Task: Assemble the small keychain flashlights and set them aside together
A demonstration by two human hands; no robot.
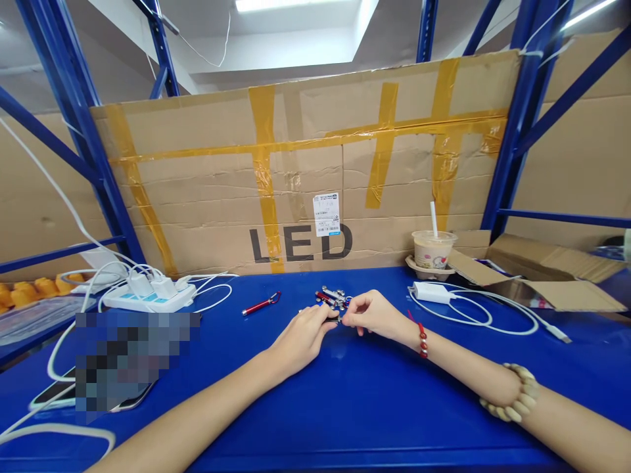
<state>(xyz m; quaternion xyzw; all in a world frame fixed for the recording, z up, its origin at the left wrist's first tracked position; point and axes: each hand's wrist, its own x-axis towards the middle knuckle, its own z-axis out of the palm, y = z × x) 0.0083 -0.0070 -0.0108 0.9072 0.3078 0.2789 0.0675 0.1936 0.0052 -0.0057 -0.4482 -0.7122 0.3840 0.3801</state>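
My left hand [306, 332] is closed around a small dark tube-like piece [334, 320], mostly covered by the fingers. Close against its right end, the thumb and fingertips of my right hand [369, 312] are pinched together. What the right fingertips hold is too small to tell. Just beyond both hands lies a pile of small metal keychain flashlights [335, 297], silver and red, partly hidden by the fingers. A single red keychain flashlight [259, 306] with a clip lies apart, to the left of my left hand.
On the blue tabletop [335, 414], a white power strip [148, 299] with cables and phones [54, 394] occupies the left. At right are a white charger [434, 292] with its cable, a drink cup [434, 249] and an open cardboard box [552, 269]. Taped cardboard [211, 197] stands behind.
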